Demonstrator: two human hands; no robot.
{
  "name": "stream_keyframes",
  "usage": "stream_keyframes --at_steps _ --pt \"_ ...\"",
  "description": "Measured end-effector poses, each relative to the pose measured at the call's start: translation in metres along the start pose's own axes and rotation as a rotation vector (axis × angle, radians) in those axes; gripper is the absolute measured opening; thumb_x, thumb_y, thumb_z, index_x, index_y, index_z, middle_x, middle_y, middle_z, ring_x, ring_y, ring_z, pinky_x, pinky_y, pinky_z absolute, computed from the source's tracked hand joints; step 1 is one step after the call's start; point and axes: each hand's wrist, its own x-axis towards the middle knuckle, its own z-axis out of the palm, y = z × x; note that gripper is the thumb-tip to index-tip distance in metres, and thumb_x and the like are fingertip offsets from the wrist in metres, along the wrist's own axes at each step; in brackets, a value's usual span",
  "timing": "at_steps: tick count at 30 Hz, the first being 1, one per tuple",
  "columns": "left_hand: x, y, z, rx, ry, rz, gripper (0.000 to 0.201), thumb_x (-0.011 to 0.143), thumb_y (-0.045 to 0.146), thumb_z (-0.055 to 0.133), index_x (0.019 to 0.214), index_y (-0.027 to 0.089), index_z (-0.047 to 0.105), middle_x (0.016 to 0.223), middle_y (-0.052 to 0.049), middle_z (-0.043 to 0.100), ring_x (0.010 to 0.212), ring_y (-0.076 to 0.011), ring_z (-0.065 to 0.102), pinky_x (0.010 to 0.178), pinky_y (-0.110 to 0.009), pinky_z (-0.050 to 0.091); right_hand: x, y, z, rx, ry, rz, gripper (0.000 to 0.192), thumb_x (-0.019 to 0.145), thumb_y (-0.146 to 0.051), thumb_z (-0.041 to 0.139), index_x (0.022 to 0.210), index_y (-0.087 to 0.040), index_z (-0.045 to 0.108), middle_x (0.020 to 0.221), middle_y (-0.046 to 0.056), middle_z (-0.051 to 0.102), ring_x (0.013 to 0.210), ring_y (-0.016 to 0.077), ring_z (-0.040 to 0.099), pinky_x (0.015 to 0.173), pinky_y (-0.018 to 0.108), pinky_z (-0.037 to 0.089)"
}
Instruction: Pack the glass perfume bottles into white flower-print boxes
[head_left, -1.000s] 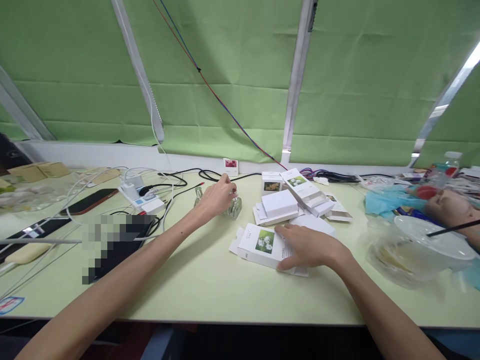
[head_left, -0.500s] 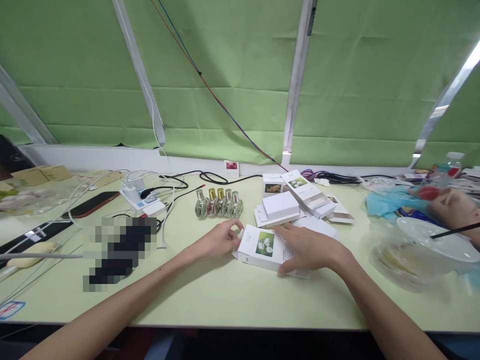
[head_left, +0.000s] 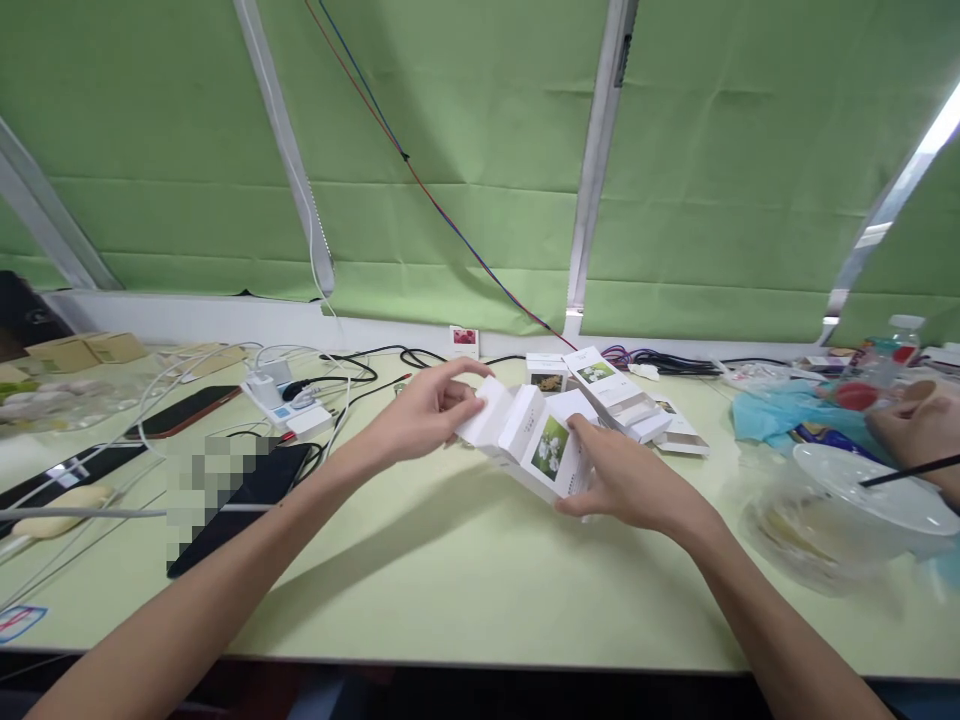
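lifted off the pale green table (head_left: 420, 600) since a moment ago, the flower-print white carton (head_left: 536, 445) now hangs above it, left hand (head_left: 424, 410) pinching its open flap, right hand (head_left: 626, 482) clasping its lower end, before stacked cartons (head_left: 615, 395).

- My left hand (head_left: 424, 410), raised off the surface, fingers curled, thumb up top, pinching.
- My right hand (head_left: 626, 480), lower, palm down, fingers closed in a grip.
- Both forearms bare, reaching forward, converging toward the middle.

Green blinds (head_left: 465, 200), metal window frames (head_left: 596, 150) — pale green table (head_left: 450, 590)
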Motion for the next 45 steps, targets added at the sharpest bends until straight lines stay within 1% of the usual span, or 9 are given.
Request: stream_keyframes --at_steps 7,15,25,28,31,34,39,42,45 --pt "0.040 0.016 -0.031 0.124 0.319 0.037 0.037 0.086 0.033 0.064 0.117 0.016 0.068 0.074 -0.004 0.068 0.055 -0.0108 0.053 0.050 -0.021 0.042 0.006 0.005 -0.006 0.149 0.199 0.120 0.071 0.066 -0.064 0.077 0.115 -0.023 0.046 0.108 0.010 0.065 0.092 0.0302 0.062 0.065 0.031 0.041" --pt "0.107 0.001 -0.047 0.200 0.581 -0.046 0.027 0.089 0.019 0.059 0.114 0.015 0.069 0.082 -0.006 0.071 0.056 -0.0114 0.057 0.056 -0.023 0.048 0.009 0.015 -0.003 0.103 0.222 0.235 0.062 0.068 -0.068 0.073 0.104 -0.025 0.046 0.090 0.005 0.066 0.080 0.0276 0.062 0.058 0.030 0.037" --pt "0.162 -0.057 -0.045 0.448 0.401 -0.368 0.039 0.080 0.010 0.069 0.118 0.005 0.065 0.066 -0.008 0.068 0.054 -0.0161 0.063 0.055 -0.025 0.051 0.020 0.008 -0.015 0.192 0.360 0.229 0.068 0.067 -0.072 0.072 0.111 -0.025 0.048 0.098 0.008 0.068 0.092 0.0314 0.064 0.063 0.032 0.042" --pt "0.169 -0.075 -0.049 0.533 0.361 -0.427 0.035 0.075 0.013 0.078 0.108 0.005 0.069 0.073 -0.011 0.072 0.067 -0.0198 0.069 0.065 -0.027 0.055 0.030 0.000 -0.023 0.193 0.390 0.195 0.065 0.069 -0.073 0.070 0.108 -0.025 0.048 0.096 0.008 0.069 0.089 0.0308 0.065 0.062 0.032 0.042" --pt "0.175 -0.086 -0.055 0.561 0.298 -0.514 0.031 0.088 0.027 0.073 0.112 0.008 0.067 0.096 -0.011 0.072 0.084 -0.0197 0.070 0.076 -0.033 0.059 0.049 -0.010 -0.033 0.167 0.368 0.161 0.063 0.070 -0.073 0.070 0.105 -0.024 0.050 0.099 0.009 0.070 0.092 0.0311 0.066 0.062 0.032 0.042" --pt "0.182 -0.094 -0.065 0.543 0.238 -0.598 0.034 0.097 0.036 0.062 0.122 0.013 0.062 0.118 -0.010 0.066 0.100 -0.0203 0.067 0.085 -0.040 0.059 0.082 -0.018 -0.047 0.128 0.335 0.105 0.060 0.071 -0.071 0.072 0.102 -0.022 0.055 0.109 0.011 0.070 0.096 0.0300 0.066 0.066 0.033 0.044" --pt "0.183 -0.118 -0.085 0.506 0.194 -0.689 0.040 0.095 0.037 0.064 0.128 0.014 0.059 0.128 -0.012 0.062 0.110 -0.0245 0.064 0.092 -0.044 0.057 0.162 -0.033 -0.070 0.052 0.242 0.023 0.064 0.071 -0.071 0.075 0.104 -0.019 0.060 0.112 0.013 0.071 0.096 0.0284 0.066 0.069 0.033 0.049" --pt "0.175 -0.136 -0.089 0.433 0.112 -0.680 0.038 0.096 0.036 0.063 0.128 0.015 0.059 0.127 -0.011 0.062 0.108 -0.0235 0.064 0.090 -0.045 0.057 0.213 -0.046 -0.070 -0.026 0.170 -0.044 0.069 0.070 -0.071 0.077 0.110 -0.017 0.061 0.119 0.015 0.069 0.099 0.0284 0.067 0.070 0.033 0.053" --pt "0.164 -0.151 -0.090 0.344 0.029 -0.603 0.037 0.096 0.036 0.063 0.127 0.016 0.060 0.122 -0.010 0.066 0.102 -0.0209 0.067 0.087 -0.039 0.060 0.263 -0.060 -0.058 -0.029 -0.036 -0.088 0.075 0.070 -0.068 0.080 0.118 -0.014 0.059 0.125 0.017 0.066 0.100 0.0284 0.067 0.062 0.030 0.056"
